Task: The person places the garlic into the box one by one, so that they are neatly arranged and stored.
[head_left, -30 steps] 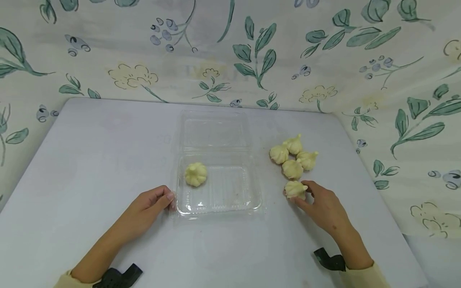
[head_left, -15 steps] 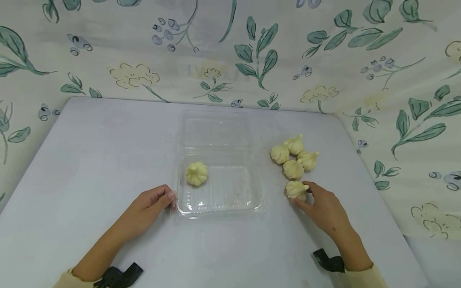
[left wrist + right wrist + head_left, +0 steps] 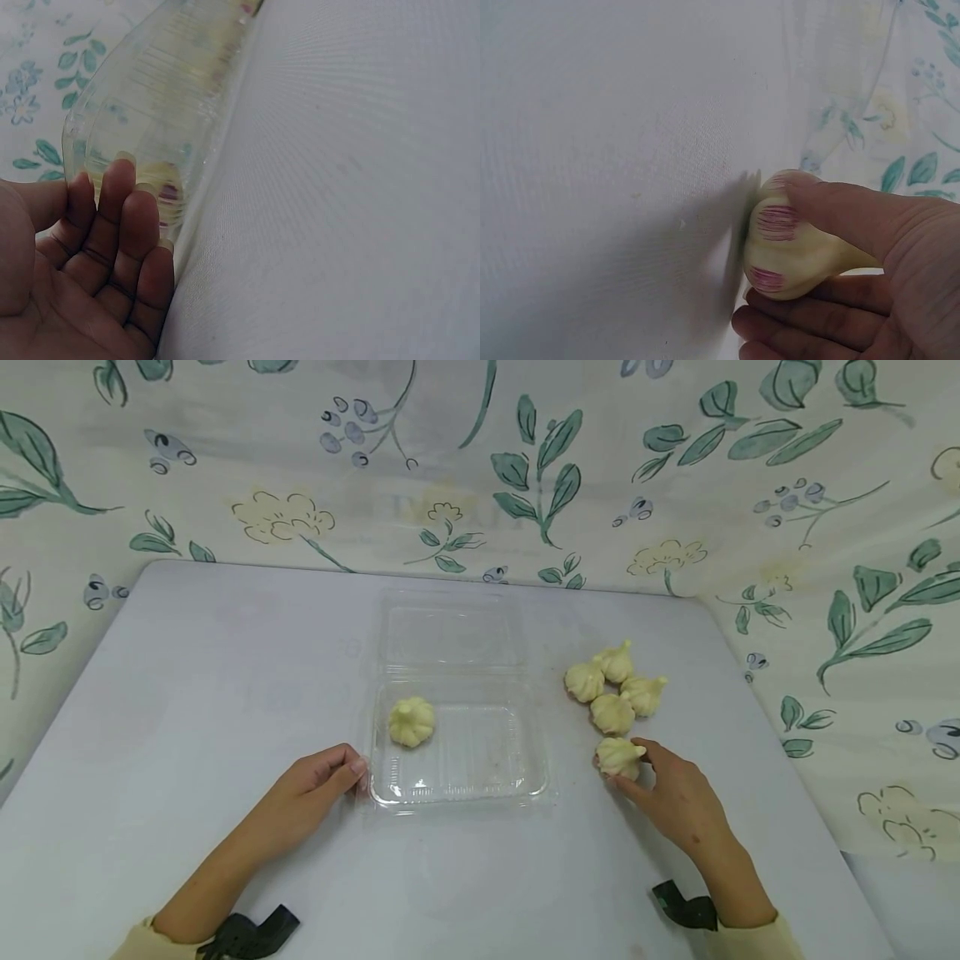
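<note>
The right hand [image 3: 678, 793] grips a garlic bulb [image 3: 618, 758] between thumb and fingers at the right of the table [image 3: 262, 643], near the front of the four-bulb cluster [image 3: 612, 715]. The gripped bulb lies tipped on its side: its long axis runs roughly crosswise, the stem pointing right, toward the hand, and the rounded base facing left. Whether it touches the tabletop cannot be told. In the right wrist view its side carries purple streaks, and the stem runs toward the palm.

The left hand [image 3: 318, 781] pinches the left rim of the clear container [image 3: 487, 752] near its front corner. The container is open, its lid [image 3: 450, 635] laid back behind the tray. A single bulb [image 3: 412, 722] sits in the tray's left part, stem upward. In the cluster, the rightmost bulb's stem points right and the rearmost one's points away. Faint letter-like marks on the printed cloth [image 3: 442, 410] are too weak to read.
</note>
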### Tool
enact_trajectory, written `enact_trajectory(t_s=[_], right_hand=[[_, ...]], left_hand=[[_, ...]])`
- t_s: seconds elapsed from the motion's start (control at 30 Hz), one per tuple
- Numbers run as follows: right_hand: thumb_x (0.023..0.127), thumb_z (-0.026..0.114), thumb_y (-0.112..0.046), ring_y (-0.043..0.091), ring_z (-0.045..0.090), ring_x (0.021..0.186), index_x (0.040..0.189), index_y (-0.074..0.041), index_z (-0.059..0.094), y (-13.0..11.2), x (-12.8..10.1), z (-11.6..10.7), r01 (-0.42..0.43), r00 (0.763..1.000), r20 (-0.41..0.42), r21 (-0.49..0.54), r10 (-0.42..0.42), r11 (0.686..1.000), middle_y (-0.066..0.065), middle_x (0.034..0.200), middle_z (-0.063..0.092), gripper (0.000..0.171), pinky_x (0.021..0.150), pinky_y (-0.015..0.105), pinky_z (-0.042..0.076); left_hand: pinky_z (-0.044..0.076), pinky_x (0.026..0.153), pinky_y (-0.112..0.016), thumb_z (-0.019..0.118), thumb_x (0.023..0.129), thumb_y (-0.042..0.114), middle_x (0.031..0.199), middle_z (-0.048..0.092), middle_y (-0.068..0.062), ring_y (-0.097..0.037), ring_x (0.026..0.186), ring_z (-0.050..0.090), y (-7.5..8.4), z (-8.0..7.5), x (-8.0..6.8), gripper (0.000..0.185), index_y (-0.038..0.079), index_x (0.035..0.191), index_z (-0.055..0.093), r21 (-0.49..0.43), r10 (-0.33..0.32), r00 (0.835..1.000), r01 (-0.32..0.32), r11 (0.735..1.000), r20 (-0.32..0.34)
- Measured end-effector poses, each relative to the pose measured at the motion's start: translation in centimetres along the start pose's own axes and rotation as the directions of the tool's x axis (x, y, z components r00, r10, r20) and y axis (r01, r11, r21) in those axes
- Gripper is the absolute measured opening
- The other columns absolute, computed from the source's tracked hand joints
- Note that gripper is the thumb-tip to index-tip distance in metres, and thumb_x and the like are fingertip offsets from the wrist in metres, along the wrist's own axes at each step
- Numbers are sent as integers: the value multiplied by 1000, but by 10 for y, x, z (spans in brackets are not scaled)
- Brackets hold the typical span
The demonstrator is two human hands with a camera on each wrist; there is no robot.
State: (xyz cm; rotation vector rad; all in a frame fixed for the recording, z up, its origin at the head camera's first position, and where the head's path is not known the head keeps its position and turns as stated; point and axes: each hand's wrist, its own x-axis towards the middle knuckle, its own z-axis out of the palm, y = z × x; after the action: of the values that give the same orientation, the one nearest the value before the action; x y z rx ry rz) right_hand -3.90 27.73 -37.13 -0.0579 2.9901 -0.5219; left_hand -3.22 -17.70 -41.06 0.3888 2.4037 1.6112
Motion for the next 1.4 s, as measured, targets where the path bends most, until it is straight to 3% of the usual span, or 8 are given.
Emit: enact_trajectory(t_s=[1.0,1.4], right_hand=[[87,71,-40,44,55,114,136,2,48,0,-1,0,-17,1000,12,-11,18,1000,25,123,60,68,86,58,46],[88,69,-41,43,56,112,137,-1,47,-1,-2,-2,-6,1000,21,6,6,1000,24,122,61,68,85,57,46]], left_hand=[[43,74,-26,46,104,29,84,59,2,-16,83,53,-4,1,1,25,17,86,59,-21,17,1000,-16,1000,6],[42,72,-27,46,104,31,84,58,0,-18,82,52,-2,0,1,26,17,86,59,-7,-10,1000,10,1000,1]])
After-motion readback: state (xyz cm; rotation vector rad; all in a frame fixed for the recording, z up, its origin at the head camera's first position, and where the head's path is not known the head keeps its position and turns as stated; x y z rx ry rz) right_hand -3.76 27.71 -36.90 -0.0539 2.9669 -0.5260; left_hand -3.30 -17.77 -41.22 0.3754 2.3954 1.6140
